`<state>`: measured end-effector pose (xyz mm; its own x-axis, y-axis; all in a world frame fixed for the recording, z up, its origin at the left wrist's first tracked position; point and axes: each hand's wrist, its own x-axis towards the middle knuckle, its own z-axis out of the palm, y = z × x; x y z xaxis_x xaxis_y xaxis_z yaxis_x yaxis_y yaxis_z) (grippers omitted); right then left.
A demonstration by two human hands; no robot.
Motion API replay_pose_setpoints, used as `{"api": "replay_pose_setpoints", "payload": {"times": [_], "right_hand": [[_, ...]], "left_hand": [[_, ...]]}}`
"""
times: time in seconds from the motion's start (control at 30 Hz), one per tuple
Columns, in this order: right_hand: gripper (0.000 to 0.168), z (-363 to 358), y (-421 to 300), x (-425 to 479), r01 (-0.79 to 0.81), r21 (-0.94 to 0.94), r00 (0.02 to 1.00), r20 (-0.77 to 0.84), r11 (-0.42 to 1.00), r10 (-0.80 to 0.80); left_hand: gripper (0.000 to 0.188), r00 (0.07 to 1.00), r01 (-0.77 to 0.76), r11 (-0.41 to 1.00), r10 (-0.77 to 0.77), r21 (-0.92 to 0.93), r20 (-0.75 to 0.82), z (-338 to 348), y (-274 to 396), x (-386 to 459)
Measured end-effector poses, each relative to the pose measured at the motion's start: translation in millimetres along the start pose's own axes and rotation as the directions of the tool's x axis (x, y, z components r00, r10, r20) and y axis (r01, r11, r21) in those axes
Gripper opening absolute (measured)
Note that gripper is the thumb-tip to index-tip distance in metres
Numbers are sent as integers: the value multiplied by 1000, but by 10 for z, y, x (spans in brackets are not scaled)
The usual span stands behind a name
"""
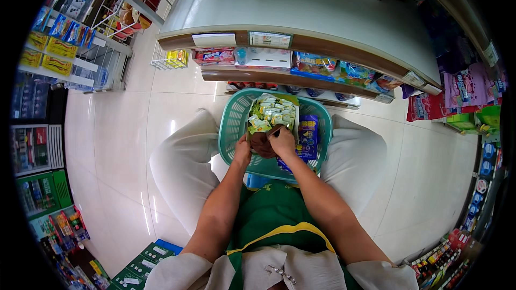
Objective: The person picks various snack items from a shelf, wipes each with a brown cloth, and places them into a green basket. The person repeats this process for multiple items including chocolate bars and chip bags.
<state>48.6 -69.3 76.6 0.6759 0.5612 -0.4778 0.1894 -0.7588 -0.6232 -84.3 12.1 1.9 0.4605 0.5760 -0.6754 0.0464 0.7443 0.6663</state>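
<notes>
A teal plastic basket (225, 145) stands between my knees. In it sits an open display box (297, 119) filled with small green-and-white wrapped packets (274, 110). My left hand (243, 151) grips the box at its near left edge, its fingertips partly hidden. A bunched brown cloth (263, 145) hangs over the near end of the box, and my right hand (283, 143) pinches it. Right of the box, against the basket's wall, lies a blue-purple printed snack bag (308, 135).
Ahead is a shelf unit with a bare grey upper board (282, 4) and a brown front rail (306, 44). Bagged sweets (314, 64) fill the tier below. A small wire basket (171, 59) hangs at its left. Hanging bags (463, 88) stick out at right. A green carton (141, 266) stands behind left.
</notes>
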Motion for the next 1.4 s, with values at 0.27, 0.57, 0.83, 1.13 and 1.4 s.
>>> {"api": "replay_pose_setpoints", "payload": {"times": [0.27,0.57,0.83,1.13,1.4], "right_hand": [[29,254,-58,-22,294,74,937,-220,953,-272],[24,348,-53,230,687,-460,656,58,563,-753],[18,65,89,602,479,-465,777,-171,744,-606],[21,-51,95,637,307,-100,841,-438,947,-319],[21,-535,-374,193,-14,601,996,-60,799,63]], "left_hand": [[41,985,-41,990,62,132,-159,89,-40,144],[39,965,-99,949,165,300,-204,128,-60,157],[48,963,-178,956,219,235,-160,50,-166,252],[44,759,-199,484,626,852,-178,427,239,-155],[74,780,-588,435,527,682,337,778,543,-561]]}}
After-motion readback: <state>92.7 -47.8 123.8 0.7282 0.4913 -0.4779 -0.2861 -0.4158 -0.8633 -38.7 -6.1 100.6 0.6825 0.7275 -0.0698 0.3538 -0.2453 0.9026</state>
